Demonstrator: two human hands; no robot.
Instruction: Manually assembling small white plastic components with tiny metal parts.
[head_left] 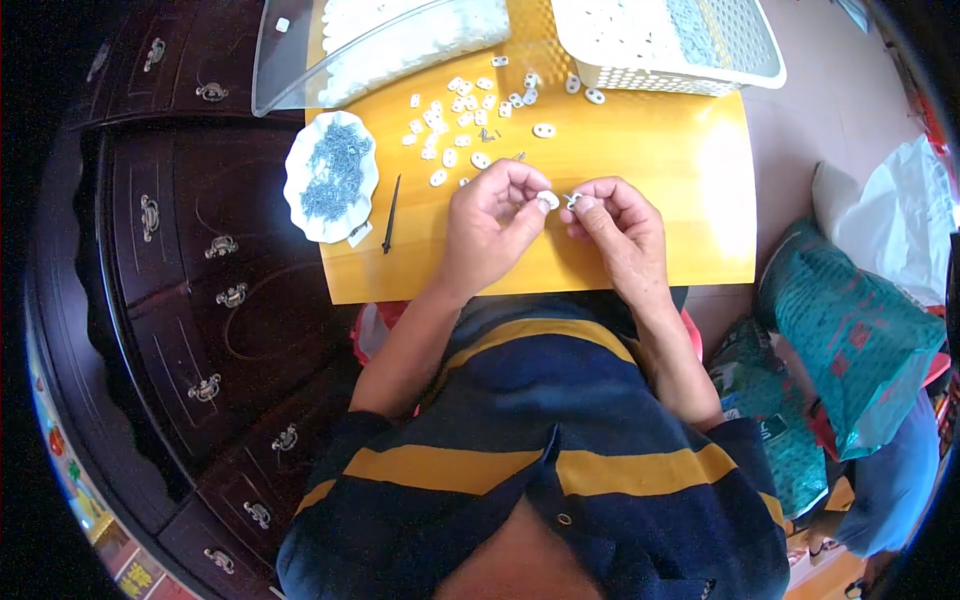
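Both of my hands are raised over the near part of the yellow table [700, 220], fingertips close together. Between thumb and fingers, my left hand [492, 225] pinches a small white oval plastic piece [549, 199]. My right hand [625, 230] is closed in a pinch on a small white piece [574, 200] with a thin metal bit, perhaps a screw, sticking out toward the left hand. Beyond the hands lie several loose white two-hole pieces [544, 130] and a few small screws [487, 134]. A slim black pointed tool [393, 215] lies left of my left hand.
A scalloped white dish [297, 205] of grey screws stands at the table's left edge. Behind are a clear bin [290, 75] of white parts and a white perforated basket [680, 78]. Dark drawers [215, 245] stand left; green bags [850, 320] sit right, near a blue-clothed shape [893, 485].
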